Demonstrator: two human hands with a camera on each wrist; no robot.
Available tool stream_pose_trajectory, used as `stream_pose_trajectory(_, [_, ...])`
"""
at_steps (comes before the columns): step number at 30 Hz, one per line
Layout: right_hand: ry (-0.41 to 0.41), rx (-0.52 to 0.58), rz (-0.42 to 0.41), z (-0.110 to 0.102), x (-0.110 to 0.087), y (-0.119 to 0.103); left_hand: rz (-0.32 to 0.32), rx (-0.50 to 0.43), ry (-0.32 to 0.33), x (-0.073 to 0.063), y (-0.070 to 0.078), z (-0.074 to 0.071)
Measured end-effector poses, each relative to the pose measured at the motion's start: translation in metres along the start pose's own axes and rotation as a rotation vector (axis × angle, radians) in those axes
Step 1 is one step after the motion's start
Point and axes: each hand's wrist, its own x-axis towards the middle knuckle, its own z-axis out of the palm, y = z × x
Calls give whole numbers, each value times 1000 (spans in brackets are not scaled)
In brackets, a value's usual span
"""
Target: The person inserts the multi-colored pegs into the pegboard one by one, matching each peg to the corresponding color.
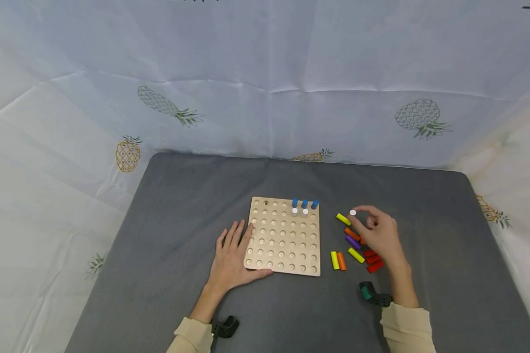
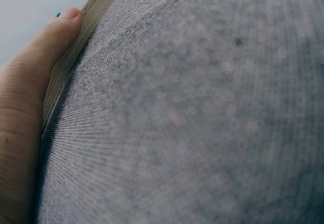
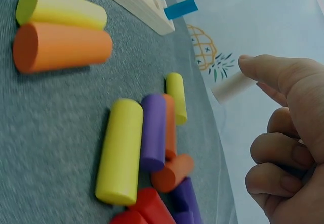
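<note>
A wooden pegboard [image 1: 287,260] lies on the table, with rows of round holes. Three blue pegs [image 1: 304,204] stand in its back row at the right, and two white pegs [image 1: 305,213] stand just in front of them. My left hand [image 1: 231,260] rests at the board's front left corner with fingers extended, the thumb along the front edge; in the left wrist view its thumb [image 2: 35,67] touches the wooden side. My right hand [image 1: 382,235] pinches a white peg [image 3: 230,88] between thumb and index finger, raised right of the board, other fingers curled in.
Loose pegs lie right of the board: yellow [image 3: 119,150], orange [image 3: 66,47], purple [image 3: 153,133] and red [image 1: 375,266], some touching. A grey cloth [image 1: 181,196] covers the table. Pineapple-printed white fabric [image 1: 269,59] hangs behind it and at the sides.
</note>
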Motion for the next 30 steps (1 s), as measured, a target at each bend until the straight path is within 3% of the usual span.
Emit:
stream_pose_trajectory(16, [-17, 77, 19, 15, 5, -17, 2, 10, -2, 0, 0, -1])
stream_pose_trajectory(30, [-56, 120, -25, 36, 8, -28, 9, 10, 2, 0, 1, -2])
